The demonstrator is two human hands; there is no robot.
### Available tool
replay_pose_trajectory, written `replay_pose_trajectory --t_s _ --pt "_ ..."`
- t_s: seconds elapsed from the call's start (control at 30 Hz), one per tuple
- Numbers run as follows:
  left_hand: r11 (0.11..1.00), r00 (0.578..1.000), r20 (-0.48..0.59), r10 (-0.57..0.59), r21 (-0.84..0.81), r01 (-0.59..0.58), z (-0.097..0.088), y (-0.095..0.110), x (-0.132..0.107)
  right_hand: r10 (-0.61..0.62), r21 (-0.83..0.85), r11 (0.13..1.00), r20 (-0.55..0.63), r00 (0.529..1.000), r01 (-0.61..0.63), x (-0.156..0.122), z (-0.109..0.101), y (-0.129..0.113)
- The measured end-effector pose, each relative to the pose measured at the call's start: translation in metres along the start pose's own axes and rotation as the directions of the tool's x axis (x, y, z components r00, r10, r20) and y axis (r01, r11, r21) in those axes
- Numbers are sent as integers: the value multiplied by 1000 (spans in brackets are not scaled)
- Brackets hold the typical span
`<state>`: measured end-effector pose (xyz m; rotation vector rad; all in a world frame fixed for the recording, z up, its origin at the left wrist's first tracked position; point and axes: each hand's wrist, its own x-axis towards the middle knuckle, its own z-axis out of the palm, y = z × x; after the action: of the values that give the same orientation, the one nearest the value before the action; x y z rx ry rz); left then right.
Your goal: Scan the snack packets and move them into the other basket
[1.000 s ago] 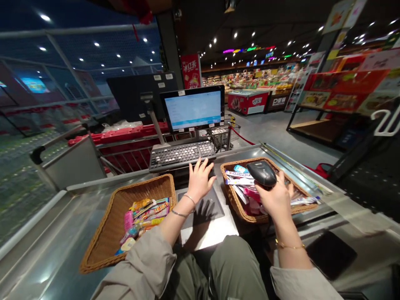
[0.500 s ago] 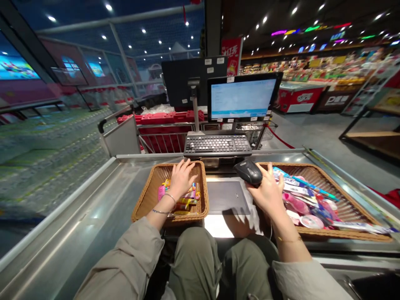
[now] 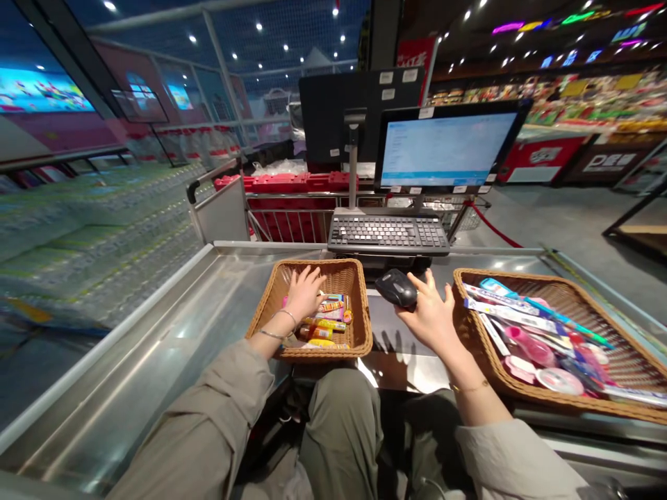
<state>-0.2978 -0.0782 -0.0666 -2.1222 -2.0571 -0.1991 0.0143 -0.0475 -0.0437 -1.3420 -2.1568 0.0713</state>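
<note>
Head view: left hand [image 3: 303,295] is spreading its fingers apart over the lower-centre basket [image 3: 341,278]; packets [image 3: 329,325] are lying mostly sideways, just lower right; right hand [image 3: 431,312] is gripping the scanner [image 3: 394,288].

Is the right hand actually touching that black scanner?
Touching. The head view shows the right hand holding the black scanner, whose rear end meets the hand near the thumb.

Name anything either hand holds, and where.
The right hand holds the black scanner behind its head, by a part the hand hides. The left hand, spread over the left basket, shows nothing held.
</note>
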Motion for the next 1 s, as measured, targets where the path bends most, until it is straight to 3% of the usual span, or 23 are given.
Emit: replay_pose_trajectory --t_s 0.3,0.63,0.87,1.0 --pt "992 985 122 124 -5 -124 20 -7 -13 -26 4 1000 50 998 26 -3 11 -5" --pt "924 902 232 365 28 -382 45 -4 -11 -15 -3 1000 56 998 15 -6 12 -8" --pt "890 862 288 417 62 -452 68 -12 -13 -15 -7 1000 53 998 16 -7 12 -4" --pt "889 862 289 417 67 -453 78 -13 -18 -39 -9 999 93 995 40 -11 12 -9"
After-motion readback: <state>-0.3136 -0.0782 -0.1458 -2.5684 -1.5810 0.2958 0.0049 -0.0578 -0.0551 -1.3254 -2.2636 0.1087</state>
